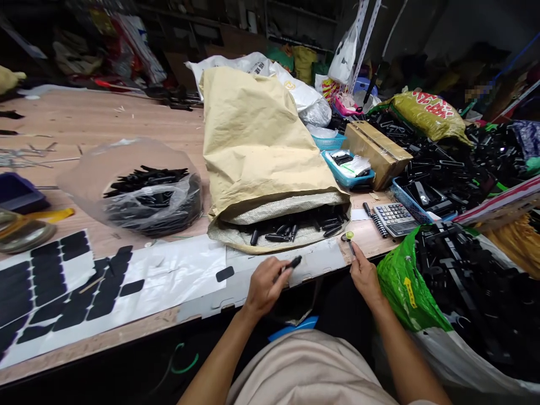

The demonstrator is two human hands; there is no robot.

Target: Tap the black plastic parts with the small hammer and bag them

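Near the table's front edge, my left hand (pixel 266 286) is closed around a short black cylindrical piece (pixel 294 262), its tip sticking out to the right. My right hand (pixel 364 274) grips the thin handle of a small hammer-like tool (pixel 348 239) with a round yellow-green face on its head. Both hands are apart from each other. Just beyond them lies a large tan woven sack (pixel 261 140), its mouth facing me. Inside that mouth several similar black pieces (pixel 287 229) lie loose.
A clear plastic bag (pixel 169 211) of black strips sits left of the sack. Sheets of black stickers (pixel 46 275) cover the front left. To the right are a calculator (pixel 395 218), a cardboard box (pixel 375 149), a blue basket (pixel 350 171) and a green bag (pixel 405 281) full of black parts.
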